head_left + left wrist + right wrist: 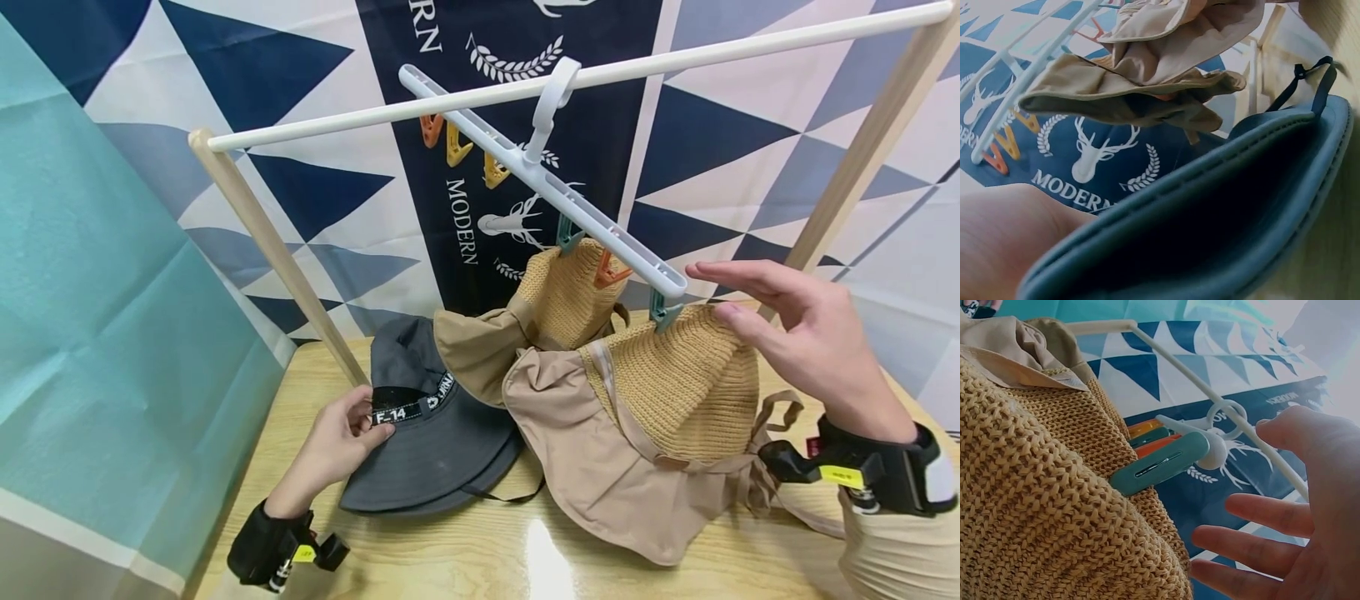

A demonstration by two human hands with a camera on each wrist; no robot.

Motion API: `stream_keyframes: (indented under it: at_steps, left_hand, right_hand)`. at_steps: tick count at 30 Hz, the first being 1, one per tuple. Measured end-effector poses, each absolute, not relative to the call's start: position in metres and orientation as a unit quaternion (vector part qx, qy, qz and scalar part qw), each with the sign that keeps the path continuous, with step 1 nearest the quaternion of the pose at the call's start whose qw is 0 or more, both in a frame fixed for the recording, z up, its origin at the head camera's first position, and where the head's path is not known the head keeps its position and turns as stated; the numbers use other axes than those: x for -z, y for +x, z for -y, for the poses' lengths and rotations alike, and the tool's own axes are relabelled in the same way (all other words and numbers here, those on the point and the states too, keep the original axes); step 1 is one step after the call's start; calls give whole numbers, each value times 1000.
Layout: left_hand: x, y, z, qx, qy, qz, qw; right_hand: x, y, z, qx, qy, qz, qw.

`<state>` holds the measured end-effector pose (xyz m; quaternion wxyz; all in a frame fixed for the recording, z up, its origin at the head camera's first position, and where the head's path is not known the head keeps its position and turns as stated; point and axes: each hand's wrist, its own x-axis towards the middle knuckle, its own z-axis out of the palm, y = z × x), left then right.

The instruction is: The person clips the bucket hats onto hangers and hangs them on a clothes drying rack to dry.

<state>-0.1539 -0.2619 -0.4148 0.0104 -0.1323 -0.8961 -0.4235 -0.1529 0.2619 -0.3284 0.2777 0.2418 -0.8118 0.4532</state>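
My left hand [333, 446] pinches the dark grey bucket hat [435, 454] at its lettered band, thumb over the fabric. The left wrist view shows the hat's stitched brim [1179, 175] from its edge, with a black cord. My right hand [817, 342] has its fingers extended beside the crown of the front straw hat [675, 392], close to the end of the pale blue clip hanger [562, 196]. A green clip [1160, 464] grips that crown. Behind it, a second straw hat [577, 292] with a khaki brim hangs from another green clip [567, 233].
The hanger hooks over a white rail [322, 127] on wooden posts [273, 250]. Orange [431, 129] and yellow clips [456, 146] hang at its far end. A patterned cloth [315, 50] stands behind, a teal panel [97, 333] at left. Underneath lies a wooden tabletop [442, 558].
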Motion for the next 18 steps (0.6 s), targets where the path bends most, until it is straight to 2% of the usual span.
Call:
stream_keyframes:
  at_steps: [18]
  left_hand:
    - [363,-150,268,325,-174,922,116]
  right_hand:
    - [331,-155,-263,-454,252,808,277]
